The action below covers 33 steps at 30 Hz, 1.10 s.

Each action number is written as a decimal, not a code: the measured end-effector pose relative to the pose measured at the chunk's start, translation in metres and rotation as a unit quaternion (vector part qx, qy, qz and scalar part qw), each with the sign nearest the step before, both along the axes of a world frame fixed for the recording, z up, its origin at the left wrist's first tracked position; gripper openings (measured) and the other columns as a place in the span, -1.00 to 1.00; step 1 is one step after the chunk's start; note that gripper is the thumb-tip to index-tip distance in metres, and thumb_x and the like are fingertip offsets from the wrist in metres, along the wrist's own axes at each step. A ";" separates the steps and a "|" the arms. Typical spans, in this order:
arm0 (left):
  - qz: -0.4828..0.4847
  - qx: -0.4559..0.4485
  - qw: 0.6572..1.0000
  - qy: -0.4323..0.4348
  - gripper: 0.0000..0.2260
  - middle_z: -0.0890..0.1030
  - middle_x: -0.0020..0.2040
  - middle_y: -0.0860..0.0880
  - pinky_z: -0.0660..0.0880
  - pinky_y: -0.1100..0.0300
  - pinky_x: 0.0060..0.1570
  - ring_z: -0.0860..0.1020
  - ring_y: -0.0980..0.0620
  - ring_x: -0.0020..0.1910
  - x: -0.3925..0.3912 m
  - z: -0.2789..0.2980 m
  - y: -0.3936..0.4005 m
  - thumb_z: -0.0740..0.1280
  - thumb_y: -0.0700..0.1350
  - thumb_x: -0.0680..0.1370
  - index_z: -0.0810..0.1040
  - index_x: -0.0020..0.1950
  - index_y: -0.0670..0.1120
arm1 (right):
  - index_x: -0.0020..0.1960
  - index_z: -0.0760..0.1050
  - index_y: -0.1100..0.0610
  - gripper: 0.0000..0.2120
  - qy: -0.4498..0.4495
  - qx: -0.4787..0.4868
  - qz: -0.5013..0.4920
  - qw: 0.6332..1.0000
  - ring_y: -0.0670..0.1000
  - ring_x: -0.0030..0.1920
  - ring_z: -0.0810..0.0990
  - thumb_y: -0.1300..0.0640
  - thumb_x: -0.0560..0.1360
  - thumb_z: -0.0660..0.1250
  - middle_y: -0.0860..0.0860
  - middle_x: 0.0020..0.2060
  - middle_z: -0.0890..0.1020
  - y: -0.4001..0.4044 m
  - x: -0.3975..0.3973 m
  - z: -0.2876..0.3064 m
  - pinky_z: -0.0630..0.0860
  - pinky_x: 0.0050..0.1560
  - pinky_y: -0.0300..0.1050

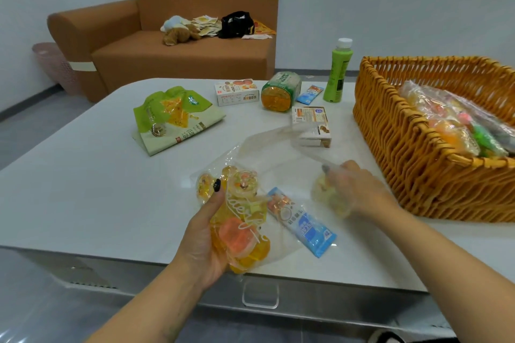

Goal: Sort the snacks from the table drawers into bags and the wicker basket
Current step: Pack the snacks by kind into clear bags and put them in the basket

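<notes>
Left hand [204, 234] grips jelly cups [239, 234] in clear bag [267, 147]; right hand [354, 189] inside clutches one.

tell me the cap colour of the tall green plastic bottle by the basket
White cap, seen in the head view.

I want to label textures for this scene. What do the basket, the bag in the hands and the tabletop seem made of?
Basket: woven wicker, matte orange-brown strands. Bag: thin clear plastic film, wrinkled, see-through. Tabletop: smooth white, faintly glossy, perhaps stone or laminate.

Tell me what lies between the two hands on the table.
In the head view, a blue snack packet lies on clear plastic between the left hand and right hand.
</notes>
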<state>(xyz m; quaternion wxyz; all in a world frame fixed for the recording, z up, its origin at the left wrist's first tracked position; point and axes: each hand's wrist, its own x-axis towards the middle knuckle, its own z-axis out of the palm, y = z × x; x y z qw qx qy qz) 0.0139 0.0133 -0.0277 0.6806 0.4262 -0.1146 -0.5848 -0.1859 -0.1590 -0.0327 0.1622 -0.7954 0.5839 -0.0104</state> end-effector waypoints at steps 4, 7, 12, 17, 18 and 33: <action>-0.049 -0.023 0.999 -0.003 -0.35 0.70 -0.06 -0.22 0.61 0.04 -0.30 0.70 -0.14 -0.18 -0.001 -0.002 0.002 0.68 0.14 -0.02 0.73 -0.02 -0.15 | 0.19 0.44 0.18 -0.66 -0.105 0.029 -0.062 0.992 0.06 -0.09 0.54 -0.05 0.57 0.24 0.11 0.05 0.58 -0.003 -0.009 0.016 0.46 -0.04 -0.05; -0.054 -0.032 0.998 0.004 -0.29 0.70 -0.06 -0.22 0.61 0.05 -0.32 0.70 -0.14 -0.19 0.002 -0.006 0.002 0.70 0.12 -0.14 0.74 -0.06 -0.13 | 0.07 0.48 0.15 -0.74 -0.184 0.004 -0.080 0.980 0.06 -0.14 0.57 -0.04 0.54 0.27 0.10 -0.07 0.62 -0.003 -0.010 0.026 0.53 -0.11 -0.03; -0.046 -0.042 0.998 -0.017 -0.28 0.70 -0.01 -0.22 0.62 0.04 -0.27 0.70 -0.15 -0.12 -0.001 -0.008 -0.001 0.69 0.15 -0.14 0.74 -0.04 -0.10 | -0.01 0.60 0.22 -0.77 -0.487 0.126 0.006 0.864 -0.01 -0.35 0.57 0.07 0.50 0.30 0.12 -0.22 0.62 0.020 -0.018 0.102 0.51 -0.37 -0.23; -0.040 -0.041 0.997 -0.045 -0.28 0.69 0.05 -0.21 0.62 0.04 -0.24 0.69 -0.15 -0.06 -0.004 -0.010 -0.003 0.69 0.17 -0.10 0.73 0.00 -0.08 | 0.11 0.62 0.25 -0.58 -0.505 0.409 0.204 0.733 0.18 -0.13 0.68 0.09 0.31 0.49 0.26 -0.08 0.65 0.034 -0.044 0.122 0.63 -0.26 -0.17; -0.042 -0.044 0.997 -0.049 -0.30 0.70 0.03 -0.20 0.62 0.05 -0.26 0.70 -0.13 -0.08 -0.005 -0.010 -0.003 0.68 0.18 -0.11 0.74 -0.04 -0.06 | 0.16 0.59 0.23 -0.54 -0.454 0.433 0.219 0.748 0.21 -0.01 0.67 0.13 0.30 0.52 0.26 0.01 0.64 0.034 -0.046 0.119 0.64 -0.16 -0.13; -0.056 -0.058 0.994 -0.074 -0.27 0.69 0.02 -0.22 0.62 0.04 -0.27 0.70 -0.16 -0.10 -0.009 -0.011 -0.004 0.68 0.22 -0.10 0.73 -0.02 -0.08 | 0.20 0.45 -0.07 -0.63 -0.227 0.300 0.204 0.904 0.06 -0.06 0.70 0.14 0.44 0.44 0.03 -0.04 0.70 0.058 0.000 0.118 0.65 -0.04 0.01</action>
